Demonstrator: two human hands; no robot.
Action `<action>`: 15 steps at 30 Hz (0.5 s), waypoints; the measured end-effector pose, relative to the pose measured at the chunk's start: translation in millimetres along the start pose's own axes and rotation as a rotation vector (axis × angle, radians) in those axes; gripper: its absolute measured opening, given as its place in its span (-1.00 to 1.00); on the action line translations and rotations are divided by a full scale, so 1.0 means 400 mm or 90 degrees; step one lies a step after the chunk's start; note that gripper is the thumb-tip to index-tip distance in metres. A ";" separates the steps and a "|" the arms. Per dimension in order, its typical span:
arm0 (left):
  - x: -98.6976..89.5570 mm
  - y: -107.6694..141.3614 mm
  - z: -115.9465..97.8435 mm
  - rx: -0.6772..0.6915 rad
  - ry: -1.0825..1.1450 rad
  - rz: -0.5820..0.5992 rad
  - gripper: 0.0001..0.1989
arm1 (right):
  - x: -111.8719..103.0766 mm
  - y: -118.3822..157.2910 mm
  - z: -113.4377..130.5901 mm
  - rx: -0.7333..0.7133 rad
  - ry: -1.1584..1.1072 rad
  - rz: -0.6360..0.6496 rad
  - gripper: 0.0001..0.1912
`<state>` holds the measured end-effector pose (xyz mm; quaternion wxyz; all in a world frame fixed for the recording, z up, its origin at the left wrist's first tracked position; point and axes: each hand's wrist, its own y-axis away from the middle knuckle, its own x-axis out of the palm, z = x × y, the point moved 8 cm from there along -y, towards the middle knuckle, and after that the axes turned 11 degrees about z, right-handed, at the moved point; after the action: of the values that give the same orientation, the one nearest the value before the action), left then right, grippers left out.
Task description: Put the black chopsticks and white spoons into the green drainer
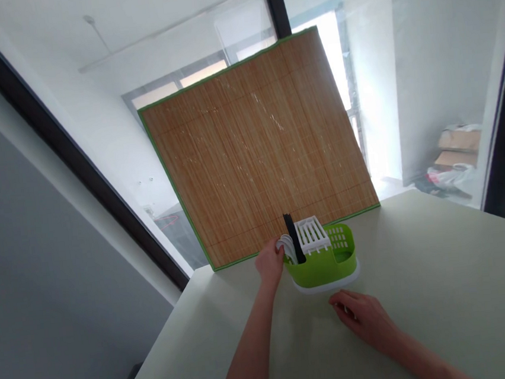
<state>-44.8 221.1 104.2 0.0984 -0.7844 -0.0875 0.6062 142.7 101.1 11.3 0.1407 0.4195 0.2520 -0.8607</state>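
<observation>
A green cutlery caddy (316, 271) with a white base stands on the pale table, in front of an upright bamboo mat. Several white spoons (288, 247) stick up at its left end. My left hand (270, 263) reaches to that end, with its fingers closed at the edge of the spoons; the exact grip is partly hidden. Beside the spoons rises a black long-handled item (293, 239), its kind unclear. A white slotted insert (312, 234) sits over the middle of the caddy. Nearer to me, my right hand (363, 317) rests low over the table, loosely curled, thumb and fingers apart, nothing visible in it.
The bamboo mat (258, 153) with green edging leans against a glass partition (426, 47) with dark frames. The pale table (444, 278) runs up to the glass. Behind it lie cardboard boxes (460, 140) and a plastic bag (454, 177). A grey wall (54, 262) borders the left side.
</observation>
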 end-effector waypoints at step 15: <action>0.108 0.282 -0.059 0.144 0.271 -0.005 -0.77 | 0.098 0.006 -0.025 0.007 0.087 0.140 -0.82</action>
<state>-9.1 122.3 40.3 0.2042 -0.8781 0.0009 0.4327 126.7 103.4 -25.7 0.2146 0.5032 0.2090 -0.8106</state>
